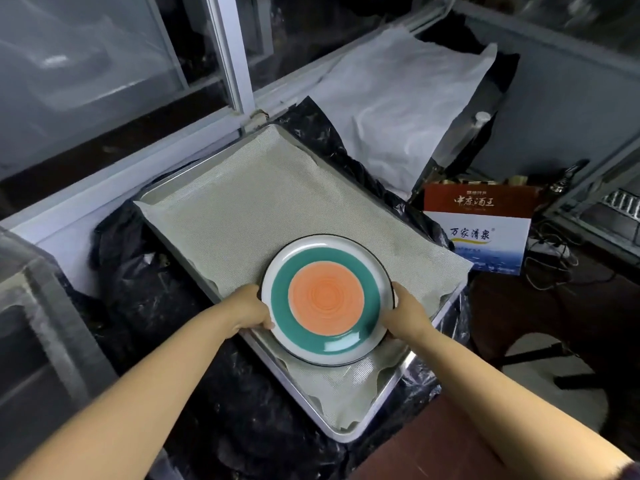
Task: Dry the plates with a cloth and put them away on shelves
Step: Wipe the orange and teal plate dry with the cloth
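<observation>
Head view: glass-fronted cabinets with pale metal frames (228,64) are seen along the back and left, dark inside. Black crinkled plastic sheeting (145,282) is spread over the desk. On it a metal tray (349,434) is set at an angle, lined with a grey-green mesh cloth (242,209) whose edges are rumpled over the tray rim at the near end.

One round plate (327,299) is seen over the near right part of the cloth: white rim with a dark edge line, teal ring, orange centre with concentric grooves. Whether it is resting on the cloth or lifted just clear cannot be told.

Left hand (247,311) is clamped on the plate's left edge: thumb curled over the white rim, the other fingers hidden beneath. Right hand (403,313) is clamped on the right edge likewise, thumb laid on top of the rim, remaining fingers tucked under and out of sight. Both forearms are bare and are stretched in from the bottom corners.

Behind the tray a white cloth or paper sheet (398,98) is draped over something bulky. To the right a red, white and blue printed carton (476,230) is stood on the floor, with tangled cables (550,265) just beside it.
</observation>
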Available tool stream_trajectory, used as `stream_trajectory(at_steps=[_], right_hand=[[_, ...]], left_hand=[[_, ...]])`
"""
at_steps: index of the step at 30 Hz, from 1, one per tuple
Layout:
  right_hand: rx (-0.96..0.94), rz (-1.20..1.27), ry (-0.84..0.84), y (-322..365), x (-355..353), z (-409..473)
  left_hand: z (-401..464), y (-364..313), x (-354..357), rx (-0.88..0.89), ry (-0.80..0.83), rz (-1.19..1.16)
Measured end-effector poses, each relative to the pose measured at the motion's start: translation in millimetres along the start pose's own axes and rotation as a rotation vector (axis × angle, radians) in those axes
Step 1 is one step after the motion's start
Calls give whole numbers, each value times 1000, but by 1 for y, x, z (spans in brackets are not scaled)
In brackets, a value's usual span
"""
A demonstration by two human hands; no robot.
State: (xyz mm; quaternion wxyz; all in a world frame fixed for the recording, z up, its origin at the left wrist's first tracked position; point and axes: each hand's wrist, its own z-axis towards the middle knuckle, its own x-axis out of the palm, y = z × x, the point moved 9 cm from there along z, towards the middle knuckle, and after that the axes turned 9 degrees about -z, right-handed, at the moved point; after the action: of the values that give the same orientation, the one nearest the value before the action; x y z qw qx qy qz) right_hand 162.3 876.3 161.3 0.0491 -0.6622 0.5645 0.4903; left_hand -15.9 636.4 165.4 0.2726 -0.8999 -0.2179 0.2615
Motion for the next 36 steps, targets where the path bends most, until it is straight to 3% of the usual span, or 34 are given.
stream_trajectory(at_steps=[9, 20, 25, 31, 36], right_hand=[[-108, 182, -46, 90, -13, 33], [-176, 157, -33, 209, 20, 106], [-188, 90, -39, 228, 39, 127], [-205, -35, -73, 231, 44, 132], [-241, -177, -98, 235, 45, 131]], left_hand=[[32, -31, -88, 33, -148, -49], [90, -48, -196, 1, -431, -5], [116, -34, -212, -14, -478, 68], [124, -38, -217, -76, -546, 411], [116, -45, -216, -69, -529, 486]])
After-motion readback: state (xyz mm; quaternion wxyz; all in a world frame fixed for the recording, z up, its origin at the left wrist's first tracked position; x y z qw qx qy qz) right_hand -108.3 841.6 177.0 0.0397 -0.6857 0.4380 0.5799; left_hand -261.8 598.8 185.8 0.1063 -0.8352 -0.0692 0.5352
